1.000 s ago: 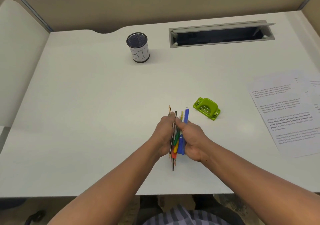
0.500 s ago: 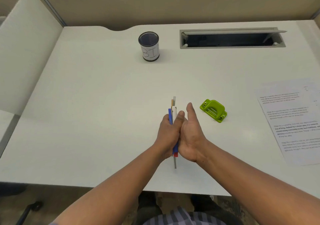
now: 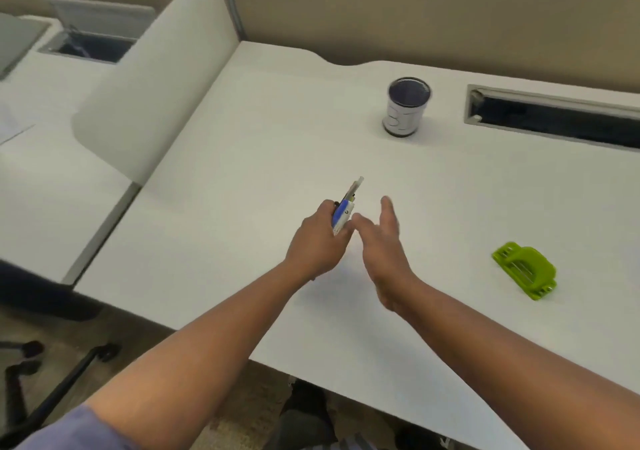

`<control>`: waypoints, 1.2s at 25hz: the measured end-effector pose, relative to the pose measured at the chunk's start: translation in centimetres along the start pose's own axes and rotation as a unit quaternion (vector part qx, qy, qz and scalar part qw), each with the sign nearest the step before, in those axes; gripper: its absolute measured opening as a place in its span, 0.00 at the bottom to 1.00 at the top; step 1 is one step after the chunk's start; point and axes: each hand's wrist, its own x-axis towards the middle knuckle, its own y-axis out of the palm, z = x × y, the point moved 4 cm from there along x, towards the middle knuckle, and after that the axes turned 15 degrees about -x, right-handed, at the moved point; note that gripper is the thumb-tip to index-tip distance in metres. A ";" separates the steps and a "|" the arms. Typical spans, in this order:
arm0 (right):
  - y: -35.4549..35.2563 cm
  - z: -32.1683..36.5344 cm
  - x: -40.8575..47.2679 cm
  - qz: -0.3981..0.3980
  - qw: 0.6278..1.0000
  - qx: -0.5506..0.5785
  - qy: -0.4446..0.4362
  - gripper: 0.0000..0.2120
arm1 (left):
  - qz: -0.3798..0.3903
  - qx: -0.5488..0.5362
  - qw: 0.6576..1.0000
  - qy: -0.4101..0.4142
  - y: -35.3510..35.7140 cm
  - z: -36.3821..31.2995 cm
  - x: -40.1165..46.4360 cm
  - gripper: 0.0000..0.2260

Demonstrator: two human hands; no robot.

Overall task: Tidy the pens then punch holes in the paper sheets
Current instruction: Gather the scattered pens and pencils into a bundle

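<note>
My left hand (image 3: 318, 241) is closed around a bundle of pens (image 3: 346, 209), blue and white ends sticking up and forward out of the fist, lifted above the white desk (image 3: 242, 172). My right hand (image 3: 381, 245) is right beside it, fingers apart and empty, no longer touching the pens. A dark mesh pen cup (image 3: 407, 106) with a white label stands upright at the back of the desk, well beyond both hands. A lime-green hole punch (image 3: 524, 269) lies on the desk to the right. The paper sheets are out of view.
A grey cable tray slot (image 3: 554, 117) is open along the back right. A white divider panel (image 3: 145, 79) rises at the desk's left edge, with a neighbouring desk (image 3: 41, 158) beyond it. Chair legs (image 3: 52, 373) show on the floor at lower left.
My right hand has let go of the pen bundle and opened; my left hand alone holds it and has lifted it. The view has swung left, so the paper sheets dropped out of frame.
</note>
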 end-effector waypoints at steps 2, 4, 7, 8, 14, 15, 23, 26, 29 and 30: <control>2.8 2.0 2.4 -0.030 0.976 -0.184 -0.112 0.40 | -0.010 0.131 0.991 0.026 -4.6 2.5 1.9 0.11; 6.4 4.1 5.1 -0.042 0.920 -0.336 -0.197 0.42 | -0.013 0.234 0.971 0.049 -8.6 5.1 3.8 0.10; 13.1 7.1 9.2 0.007 0.852 -0.442 -0.279 0.37 | -0.016 0.313 0.947 0.062 -14.0 8.9 6.8 0.10; 14.9 7.7 10.5 0.026 0.833 -0.468 -0.295 0.35 | -0.020 0.325 0.943 0.060 -15.5 9.9 7.7 0.10; 20.8 8.6 16.7 0.088 0.775 -0.541 -0.316 0.25 | -0.038 0.304 0.950 0.049 -19.6 14.1 11.3 0.17; 20.9 8.4 17.2 0.093 0.776 -0.541 -0.311 0.24 | -0.041 0.297 0.953 0.045 -19.3 14.3 11.5 0.18; 18.1 6.5 18.0 0.100 0.766 -0.551 -0.317 0.24 | -0.040 0.355 0.933 0.047 -15.5 13.7 10.8 0.21; 17.5 5.8 17.9 0.109 0.734 -0.580 -0.336 0.25 | -0.056 0.354 0.932 0.057 -15.5 14.0 10.1 0.27; 17.3 4.9 17.5 0.116 0.711 -0.603 -0.343 0.29 | -0.027 0.354 0.932 0.070 -15.9 14.6 9.4 0.39; 17.3 4.6 17.3 0.117 0.700 -0.613 -0.348 0.31 | -0.010 0.348 0.935 0.063 -16.0 15.0 9.2 0.42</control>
